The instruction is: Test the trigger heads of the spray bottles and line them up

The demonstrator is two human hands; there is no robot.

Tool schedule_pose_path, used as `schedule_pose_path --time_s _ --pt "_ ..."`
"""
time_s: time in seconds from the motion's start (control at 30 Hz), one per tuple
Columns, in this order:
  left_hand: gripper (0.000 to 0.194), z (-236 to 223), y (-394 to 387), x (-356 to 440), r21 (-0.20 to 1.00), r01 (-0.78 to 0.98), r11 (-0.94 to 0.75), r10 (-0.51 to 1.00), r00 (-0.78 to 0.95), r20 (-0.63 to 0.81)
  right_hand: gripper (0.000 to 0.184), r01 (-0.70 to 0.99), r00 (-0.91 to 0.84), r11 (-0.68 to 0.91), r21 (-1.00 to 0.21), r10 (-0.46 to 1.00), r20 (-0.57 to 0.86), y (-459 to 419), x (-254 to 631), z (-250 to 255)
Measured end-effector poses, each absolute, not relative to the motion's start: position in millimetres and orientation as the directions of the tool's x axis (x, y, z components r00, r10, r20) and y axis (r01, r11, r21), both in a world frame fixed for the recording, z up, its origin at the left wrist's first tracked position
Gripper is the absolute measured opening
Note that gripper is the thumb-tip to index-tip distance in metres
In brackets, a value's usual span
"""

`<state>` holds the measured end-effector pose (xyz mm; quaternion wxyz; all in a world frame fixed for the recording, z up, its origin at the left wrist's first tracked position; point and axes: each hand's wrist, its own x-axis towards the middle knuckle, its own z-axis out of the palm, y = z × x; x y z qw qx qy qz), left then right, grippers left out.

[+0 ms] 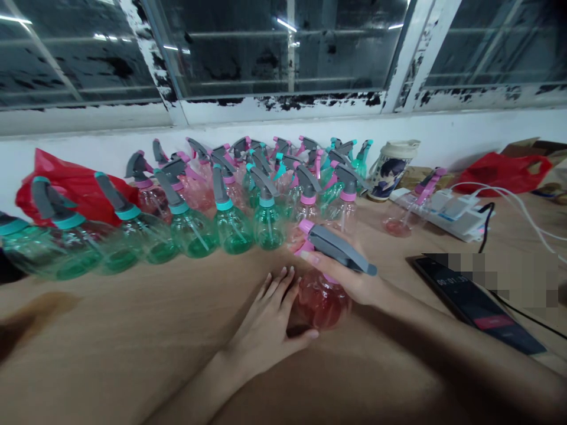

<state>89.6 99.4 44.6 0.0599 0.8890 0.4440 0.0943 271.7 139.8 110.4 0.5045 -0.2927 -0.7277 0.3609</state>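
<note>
A pink spray bottle (325, 302) with a grey and pink trigger head stands on the wooden table (177, 354) in front of me. My right hand (345, 274) is closed round its neck, just under the grey head, with fingers at the pink trigger. Flat on the table to the left of that bottle lies my left hand (270, 324), its fingers stretched out and the thumb reaching toward the bottle's base. It holds nothing. Beyond both hands, a green spray bottle (269, 227) ends a front row of several similar green ones.
More pink and green spray bottles crowd toward the wall. A phone (476, 307) showing a timer lies at right, near a power strip (460, 215) with cables. Behind are a printed cup (390, 171), another pink spray bottle (405, 215) and red plastic bags (500, 173).
</note>
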Motion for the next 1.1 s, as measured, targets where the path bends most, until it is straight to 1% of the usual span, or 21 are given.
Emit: schedule_pose_path --time_s 0.17,0.37,0.5,0.63,0.77,0.87,0.97,1.1 --pt "0.071 44.6 99.5 89.5 0.185 0.772 -0.609 0.793 0.597 0.122 0.009 0.045 -0.327 0.565 -0.824 0.788 0.522 139.7 271.7 108.3" --pt "0.072 45.1 99.3 88.8 0.171 0.779 -0.603 0.797 0.596 0.094 0.01 0.017 -0.335 0.561 -0.827 0.783 0.524 140.3 271.9 104.0" --pt "0.073 45.0 99.2 88.7 0.176 0.78 -0.6 0.8 0.593 0.097 0.01 0.034 -0.341 0.578 -0.816 0.774 0.534 141.2 271.9 104.3" --pt "0.073 45.1 99.2 89.1 0.153 0.787 -0.598 0.801 0.593 0.08 0.008 0.061 -0.317 0.563 -0.824 0.794 0.519 141.6 271.7 104.3" --pt "0.071 45.1 99.4 89.1 0.149 0.779 -0.61 0.793 0.6 0.108 0.017 0.084 -0.292 0.53 -0.844 0.823 0.487 141.6 271.8 102.2" --pt "0.07 45.0 99.6 89.0 0.14 0.777 -0.614 0.789 0.603 0.116 0.022 0.09 -0.31 0.502 -0.86 0.835 0.455 142.2 271.9 100.7" --pt "0.07 44.9 99.5 89.1 0.132 0.78 -0.612 0.791 0.602 0.11 0.02 0.081 -0.309 0.511 -0.856 0.829 0.466 143.5 272.1 99.6" --pt "0.071 44.5 99.5 89.6 0.123 0.78 -0.614 0.789 0.604 0.111 0.012 0.052 -0.307 0.552 -0.832 0.802 0.513 144.7 272.0 99.5"
